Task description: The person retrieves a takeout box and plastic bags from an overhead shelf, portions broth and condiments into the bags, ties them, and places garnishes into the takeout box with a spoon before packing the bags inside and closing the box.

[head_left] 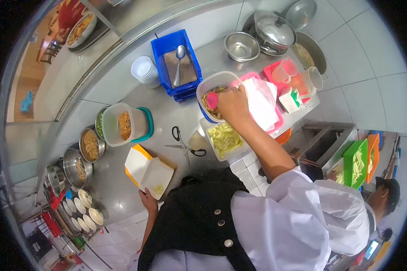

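Observation:
My left hand (150, 202) holds the near corner of an open paper box (160, 174), white inside with a yellow-orange outside. A little pale green food (158, 189) lies in the box. My right hand (234, 105) reaches over a clear plastic tub (206, 82) of brown pieces, its fingers closed near a pink scoop (212, 100) inside. What the fingers grip is hidden. Directly below that tub sits a container of sliced green vegetables (224, 140).
Scissors (185, 147) lie mid-counter. A blue bin (156, 49) holds a spoon. White paper sheets (260, 106) rest on a pink tray. Metal bowls (74, 167) and a tub of orange food (117, 126) stand left. A co-worker (375, 203) is at the right.

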### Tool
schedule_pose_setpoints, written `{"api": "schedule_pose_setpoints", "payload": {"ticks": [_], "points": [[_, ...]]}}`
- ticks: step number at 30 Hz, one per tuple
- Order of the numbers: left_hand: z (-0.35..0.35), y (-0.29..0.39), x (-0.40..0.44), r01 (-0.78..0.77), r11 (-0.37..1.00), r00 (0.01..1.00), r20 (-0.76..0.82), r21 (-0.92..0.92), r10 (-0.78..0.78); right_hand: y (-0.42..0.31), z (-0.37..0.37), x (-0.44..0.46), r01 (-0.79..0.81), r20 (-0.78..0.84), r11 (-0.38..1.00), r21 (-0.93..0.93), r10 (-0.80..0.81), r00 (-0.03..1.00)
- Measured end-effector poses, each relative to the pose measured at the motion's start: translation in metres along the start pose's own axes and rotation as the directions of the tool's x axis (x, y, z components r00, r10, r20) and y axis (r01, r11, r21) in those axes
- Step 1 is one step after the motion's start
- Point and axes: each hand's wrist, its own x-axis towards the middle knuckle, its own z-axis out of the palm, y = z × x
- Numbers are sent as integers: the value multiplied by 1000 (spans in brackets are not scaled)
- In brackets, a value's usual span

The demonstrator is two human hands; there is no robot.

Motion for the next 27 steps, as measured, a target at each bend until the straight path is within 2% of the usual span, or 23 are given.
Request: {"api": "schedule_pose_setpoints", "payload": {"ticks": [3,7,19,21,25,27], "points": [[2,-19,7,-2,1000,1000,-27,-27,1,-3,3,4,-8,136,1000,15,6,991],[3,-6,2,-17,999,999,-45,29,19,-3,12,6,-40,127,998,45,34,991],[5,-11,3,6,994,999,-32,-110,-9,9,-9,-2,-55,94,990,133,43,995],[4,-12,4,27,999,998,-52,-47,-30,11,-23,-6,-95,141,982,161,73,987],[5,-7,3,32,999,996,-89,26,-29,19,-31,-14,-120,118,968,221,96,988],[4,-10,4,12,1000,997,-74,-26,-14,23,-31,-22,-120,76,958,262,103,992]]}}
